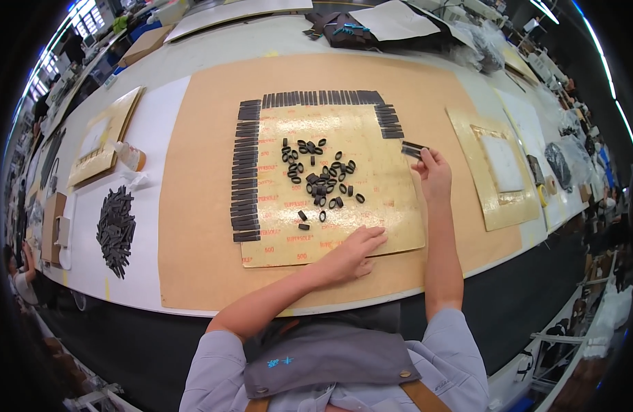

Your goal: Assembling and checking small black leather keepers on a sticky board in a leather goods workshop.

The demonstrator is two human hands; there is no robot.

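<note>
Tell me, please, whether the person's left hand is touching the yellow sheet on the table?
Touching. In the head view, the left hand lies flat on the near edge of the yellow sheet, fingers spread over it with no gap showing.

The scene is evenly and brightly lit from overhead; fluorescent strip lights (608, 65) are seen at the upper right rim and another row at the upper left. Only soft, short shadows are cast on the desk (193, 206). Mild glare is noted on the glossy yellow sheet (371, 137). Strong fisheye bending and black vignetting are observed at the edges. The centre is sharp; rim detail is smeared.
</note>
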